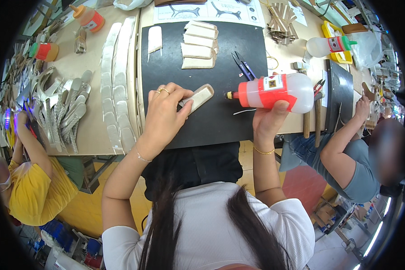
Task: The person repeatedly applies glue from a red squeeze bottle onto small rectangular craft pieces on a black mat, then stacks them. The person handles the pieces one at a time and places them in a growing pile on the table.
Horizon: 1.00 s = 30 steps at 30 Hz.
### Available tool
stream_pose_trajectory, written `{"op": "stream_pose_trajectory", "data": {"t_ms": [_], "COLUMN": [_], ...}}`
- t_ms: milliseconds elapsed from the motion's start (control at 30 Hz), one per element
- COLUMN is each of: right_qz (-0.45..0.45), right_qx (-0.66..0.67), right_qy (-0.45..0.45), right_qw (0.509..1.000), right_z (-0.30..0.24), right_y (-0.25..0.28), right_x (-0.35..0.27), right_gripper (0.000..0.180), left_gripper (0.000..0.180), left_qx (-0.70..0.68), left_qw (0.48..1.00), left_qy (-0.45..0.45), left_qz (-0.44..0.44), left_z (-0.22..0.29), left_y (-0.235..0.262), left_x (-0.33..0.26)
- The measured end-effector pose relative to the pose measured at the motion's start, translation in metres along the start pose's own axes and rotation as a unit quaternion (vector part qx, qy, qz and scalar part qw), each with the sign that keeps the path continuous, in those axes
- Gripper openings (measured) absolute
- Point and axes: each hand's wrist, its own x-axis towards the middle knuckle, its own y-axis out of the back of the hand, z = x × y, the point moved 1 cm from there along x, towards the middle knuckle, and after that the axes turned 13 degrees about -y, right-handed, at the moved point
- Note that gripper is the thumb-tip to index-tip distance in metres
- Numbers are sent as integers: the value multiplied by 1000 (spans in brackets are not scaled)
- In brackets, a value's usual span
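- Across the wooden bench (94,135) lies a black work mat (220,121), and on it sit all the pieces being handled; other people work at either end of the bench, a yellow sleeve on the left and a grey one on the right.
- Beside the mat's left edge, long rows of pale strips (114,85) curve along the bench, with a fan of silvery cut pieces (65,110) farther left.
- At the top of the mat a stack of pale sole pieces (199,44) waits, well apart from the hands.
- Right hand (269,120): closed around a white squeeze bottle with a red band (274,92), held sideways so the dark nozzle points left toward the piece, near it but not touching.
- Left hand (163,116): fingers curled down on the beige insole piece (198,97), thumb and fingertips pinning its near end flat on the mat while the far end sticks out toward the nozzle.
- Dark scissors (243,65) lie on the mat just above the bottle.
- To do the gluing well, I judge the piece should stay pinned flat, the nozzle should come down close to the exposed end, and the squeeze should be light so the bead stays thin and clear of the fingers.
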Motion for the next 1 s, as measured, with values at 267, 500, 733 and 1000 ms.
{"op": "stream_pose_trajectory", "data": {"t_ms": [267, 500, 733, 1000], "right_qz": [-42, -97, -48, 21], "right_qx": [-75, -1, 40, 6], "right_qy": [-9, -56, -108, -17], "right_qw": [996, 994, 992, 1000], "right_z": [16, 28, 15, -23], "right_y": [-12, -24, -12, 4], "right_x": [-21, -38, -20, 3], "right_gripper": [97, 96, 104, 101], "left_gripper": [19, 15, 16, 13], "left_qx": [-16, -40, 18, -26], "left_qw": [998, 996, 1000, 999], "left_qy": [40, 63, -15, 2], "left_qz": [-39, -40, -4, 21], "left_z": [-4, -1, 1, 9], "left_y": [1, 3, 1, -1], "left_x": [6, 7, 1, -5]}}
